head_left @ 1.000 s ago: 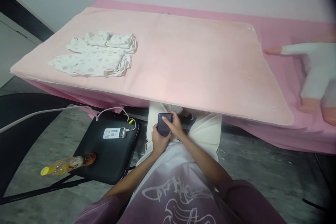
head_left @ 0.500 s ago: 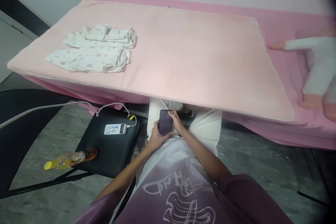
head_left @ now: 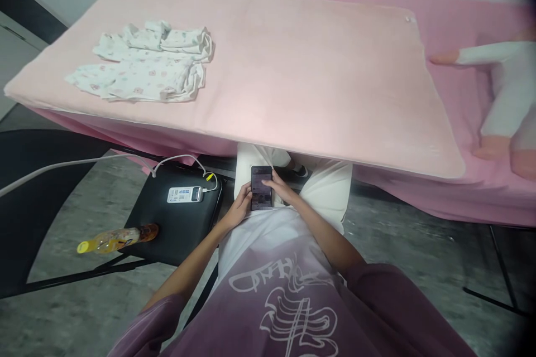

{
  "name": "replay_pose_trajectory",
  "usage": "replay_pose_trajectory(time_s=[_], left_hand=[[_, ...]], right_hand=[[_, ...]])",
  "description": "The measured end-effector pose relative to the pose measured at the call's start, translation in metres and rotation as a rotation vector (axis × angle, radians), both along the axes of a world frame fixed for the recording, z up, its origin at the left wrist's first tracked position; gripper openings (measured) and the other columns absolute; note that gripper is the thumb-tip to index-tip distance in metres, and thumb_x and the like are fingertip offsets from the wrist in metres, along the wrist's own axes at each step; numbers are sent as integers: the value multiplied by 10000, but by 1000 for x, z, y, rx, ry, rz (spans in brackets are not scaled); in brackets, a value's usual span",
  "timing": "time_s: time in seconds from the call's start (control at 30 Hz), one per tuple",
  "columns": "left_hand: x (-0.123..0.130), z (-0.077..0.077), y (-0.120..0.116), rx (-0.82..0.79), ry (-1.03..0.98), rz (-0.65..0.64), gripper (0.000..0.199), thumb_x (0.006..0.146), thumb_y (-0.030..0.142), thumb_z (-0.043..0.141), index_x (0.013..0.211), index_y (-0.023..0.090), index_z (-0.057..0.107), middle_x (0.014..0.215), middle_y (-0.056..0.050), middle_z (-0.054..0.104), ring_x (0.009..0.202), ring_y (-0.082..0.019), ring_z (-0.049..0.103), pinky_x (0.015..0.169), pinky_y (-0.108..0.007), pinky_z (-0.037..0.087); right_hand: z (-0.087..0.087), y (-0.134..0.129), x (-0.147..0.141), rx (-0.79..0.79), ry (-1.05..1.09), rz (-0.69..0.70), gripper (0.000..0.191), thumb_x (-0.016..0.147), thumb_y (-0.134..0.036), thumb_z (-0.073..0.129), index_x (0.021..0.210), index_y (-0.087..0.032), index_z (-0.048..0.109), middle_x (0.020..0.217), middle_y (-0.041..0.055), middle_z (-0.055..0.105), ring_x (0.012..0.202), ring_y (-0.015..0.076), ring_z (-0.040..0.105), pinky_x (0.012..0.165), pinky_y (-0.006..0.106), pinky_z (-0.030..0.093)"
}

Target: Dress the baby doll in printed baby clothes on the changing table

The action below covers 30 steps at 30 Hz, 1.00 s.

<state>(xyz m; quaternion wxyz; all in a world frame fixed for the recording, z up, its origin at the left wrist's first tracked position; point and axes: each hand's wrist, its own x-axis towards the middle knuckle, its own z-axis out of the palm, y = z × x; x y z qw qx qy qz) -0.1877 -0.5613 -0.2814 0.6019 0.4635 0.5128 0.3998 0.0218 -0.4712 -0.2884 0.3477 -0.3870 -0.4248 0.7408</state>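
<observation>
A dark smartphone [head_left: 261, 192] is held upright over my lap, its screen lit dimly with content too small to read. My left hand [head_left: 239, 207] grips its left edge, with the fingers partly hidden by the phone. At the right edge, my right hand [head_left: 281, 187] also holds it, the thumb lying over the screen and the other fingers largely hidden. Beyond the hands, two folded white printed baby garments, a nearer one [head_left: 142, 81] and a farther one [head_left: 184, 42], lie on the left of a pale pink mat [head_left: 326, 78].
A black chair [head_left: 180, 245] on my left bears a white power bank [head_left: 184, 194] with a cable [head_left: 84, 160] and a yellow-capped drink bottle [head_left: 119, 239]. A doll in white clothing [head_left: 508, 95] lies at the right on the pink tablecloth [head_left: 444, 28].
The phone's screen has gone from dark to lit, and my left hand has shifted to its left edge. My right thumb has moved down onto the screen. The view has tilted slightly downward.
</observation>
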Motion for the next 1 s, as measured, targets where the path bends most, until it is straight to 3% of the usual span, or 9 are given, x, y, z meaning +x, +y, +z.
replay_pose_trajectory(time_s=[0.1,0.23,0.4,0.7,1.0], left_hand=[[-1,2,0,-7,8,24,720,1087,688,605,1650,248,521,1644,-150,625,1586,-298,558,1415,-534,336],[0,2,1,-5,0,39,751,1064,705,644,1629,220,542,1623,-162,645,1588,-313,559,1414,-530,334],[3,0,3,-28,-35,60,780,1049,729,652,1623,215,531,1596,-166,663,1567,-319,576,1387,-541,376],[6,1,4,-36,-69,60,779,1061,726,635,1635,218,501,1608,-174,645,1549,-318,588,1374,-545,391],[7,2,4,-38,-64,61,776,1052,719,652,1636,228,512,1584,-173,660,1522,-324,614,1362,-559,407]], right_hand=[[-4,-13,12,-16,23,127,734,765,-419,980,1407,-266,658,1287,50,767,1264,261,726,1170,456,581],[-8,-25,27,13,28,266,1048,700,-341,1040,1611,-277,524,1455,99,709,1296,270,732,1118,459,628],[-19,-25,30,121,-69,286,1192,682,-299,1050,1694,-266,421,1577,138,629,1344,275,707,1168,475,595],[-19,-25,26,80,-31,231,1152,645,-320,1070,1641,-265,494,1456,112,698,1304,270,723,1173,495,589],[-11,-21,18,-37,62,170,823,737,-462,1006,1464,-277,667,1322,80,784,1294,289,746,1179,511,599]])
